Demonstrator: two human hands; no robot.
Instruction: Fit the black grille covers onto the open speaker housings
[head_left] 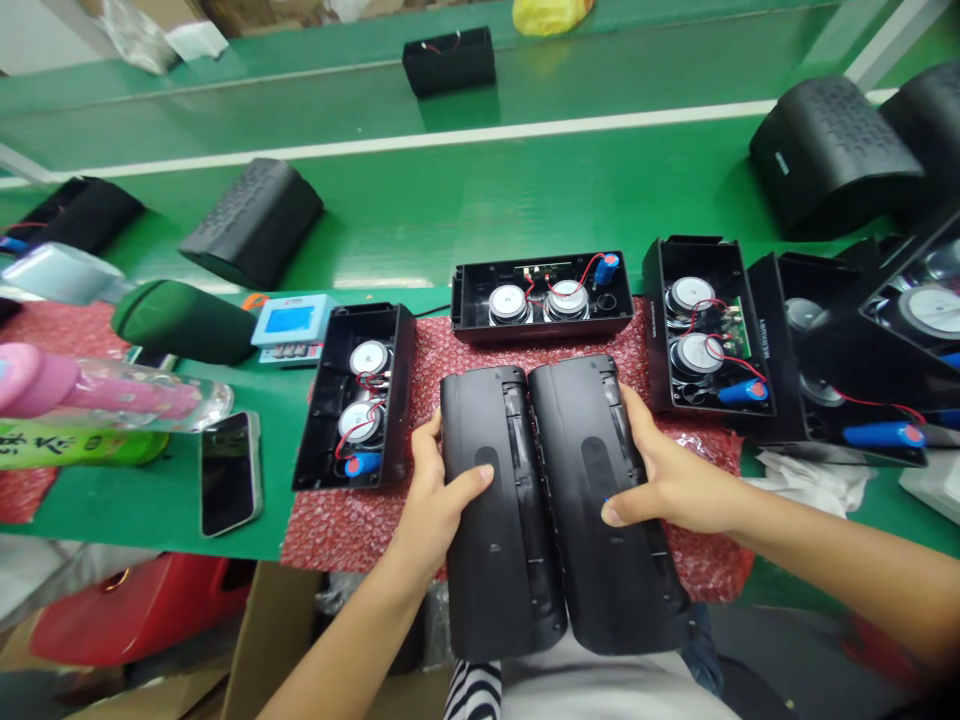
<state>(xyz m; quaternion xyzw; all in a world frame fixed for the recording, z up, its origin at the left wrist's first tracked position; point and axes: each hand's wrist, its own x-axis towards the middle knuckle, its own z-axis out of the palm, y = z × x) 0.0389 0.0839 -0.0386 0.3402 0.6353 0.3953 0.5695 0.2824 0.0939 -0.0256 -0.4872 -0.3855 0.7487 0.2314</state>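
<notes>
My left hand (pixel 442 478) grips a black speaker housing (pixel 480 580) by its left side, thumb across the top face. A second black speaker housing (pixel 626 590) sits in my right hand (pixel 651 475), with the thumb on its face and the fingers around its right edge. The two housings lie side by side over the front edge of the red bubble wrap (pixel 337 530). Around them stand open speaker boxes with round drivers, red wires and blue batteries: one box (pixel 319 400) at left, another box (pixel 480 325) behind, a third box (pixel 660 330) at right.
More open boxes (pixel 787 350) crowd the right. Left are a phone (pixel 231 475), a blue meter (pixel 294 325), a pink-capped bottle (pixel 97 385) and a green cylinder (pixel 184 320). Black speakers (pixel 255 220) stand farther back on the green table (pixel 480 190). A red stool (pixel 135 610) is below.
</notes>
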